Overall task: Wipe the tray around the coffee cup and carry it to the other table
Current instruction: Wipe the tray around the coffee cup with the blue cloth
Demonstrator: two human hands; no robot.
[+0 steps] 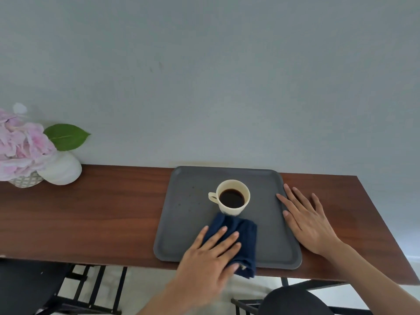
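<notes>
With flat left hand (pixel 205 251) pressing the navy cloth (pixel 236 237), sweep gently around the coffee cup (pixel 231 196) while the flat right hand (pixel 306 221) steadies the tray (pixel 188 223).

Soft, even daylight, fairly bright, with no glare. Faint shadows lie under the hands. The wide lens bends the table (pixel 91 212) edges. The left hand (pixel 204 258) shows slight motion blur; the flowers (pixel 20 144) look washed-out.

Left hand (pixel 205 251) presses cloth (pixel 241 237) on tray (pixel 188 223) (seemingly touching cup (pixel 233 197)).
</notes>
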